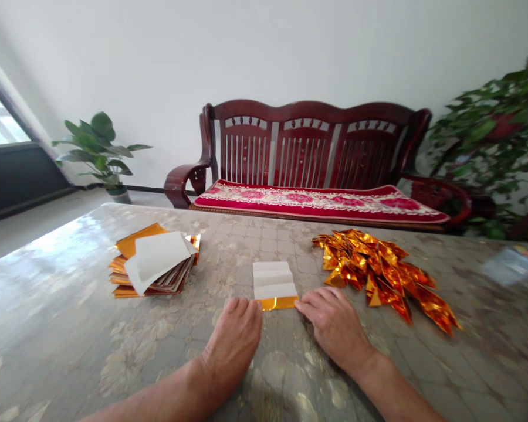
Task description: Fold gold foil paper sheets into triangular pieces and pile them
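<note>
A sheet of foil paper [273, 281] lies on the table between my hands, white side up and creased across. Its near edge is folded over, showing a strip of shiny gold. At the left end of that strip, my left hand [241, 325] is closed with its fingertips on the fold. The fingers of my right hand [330, 316] pinch the strip's right end. To the left sits a stack of gold foil paper sheets [158, 261], some with the white side up. Several folded gold foil pieces [378, 266] form a loose pile to the right.
A patterned, glossy cover lies over the table [176, 340]. A clear plastic bag [514, 265] rests at its right side. Beyond the far edge stands a dark red wooden bench [308, 152] with a red floral cushion [317, 199]. Potted plants [99, 146] flank it.
</note>
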`<move>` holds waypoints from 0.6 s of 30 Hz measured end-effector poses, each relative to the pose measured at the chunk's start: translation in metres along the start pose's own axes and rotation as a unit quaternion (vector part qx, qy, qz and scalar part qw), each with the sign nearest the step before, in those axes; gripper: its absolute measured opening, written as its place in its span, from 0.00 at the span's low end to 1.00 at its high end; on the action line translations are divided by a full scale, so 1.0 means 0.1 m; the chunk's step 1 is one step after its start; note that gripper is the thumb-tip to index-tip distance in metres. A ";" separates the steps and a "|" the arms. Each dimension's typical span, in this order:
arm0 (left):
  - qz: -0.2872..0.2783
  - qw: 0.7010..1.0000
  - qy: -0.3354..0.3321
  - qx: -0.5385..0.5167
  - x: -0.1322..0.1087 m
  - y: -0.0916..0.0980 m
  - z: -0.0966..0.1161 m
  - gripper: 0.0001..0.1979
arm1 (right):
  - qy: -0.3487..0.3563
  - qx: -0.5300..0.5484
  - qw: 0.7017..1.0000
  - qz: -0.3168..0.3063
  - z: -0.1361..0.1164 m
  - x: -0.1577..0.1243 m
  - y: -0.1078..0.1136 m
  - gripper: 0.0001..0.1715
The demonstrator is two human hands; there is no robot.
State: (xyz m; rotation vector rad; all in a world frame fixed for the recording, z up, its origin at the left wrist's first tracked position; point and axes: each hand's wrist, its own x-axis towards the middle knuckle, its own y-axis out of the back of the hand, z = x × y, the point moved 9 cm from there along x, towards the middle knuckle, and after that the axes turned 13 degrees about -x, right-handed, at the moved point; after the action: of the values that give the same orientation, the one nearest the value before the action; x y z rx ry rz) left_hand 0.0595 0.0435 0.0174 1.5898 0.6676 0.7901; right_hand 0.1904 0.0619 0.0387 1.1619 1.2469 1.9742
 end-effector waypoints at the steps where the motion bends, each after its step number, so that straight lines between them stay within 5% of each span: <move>1: 0.002 1.000 0.006 -0.005 0.00 0.01 -0.01 0.11 | 0.000 0.001 1.000 -0.002 -0.01 0.00 -0.01 0.12; 10: 0.046 0.981 -0.102 -0.158 0.17 0.11 0.19 0.14 | 0.013 -0.009 1.000 0.002 -0.05 0.05 -0.01 0.12; 18: 0.047 0.983 -0.080 -0.159 0.16 0.02 0.10 0.14 | 0.000 -0.003 1.000 -0.006 -0.01 0.02 -0.01 0.13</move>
State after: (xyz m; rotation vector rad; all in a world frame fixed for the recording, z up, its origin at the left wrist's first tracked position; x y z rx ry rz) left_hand 0.0769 0.0498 0.0205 1.3820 0.3318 0.7854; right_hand 0.1887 0.0636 0.0389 1.1496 1.2436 1.9686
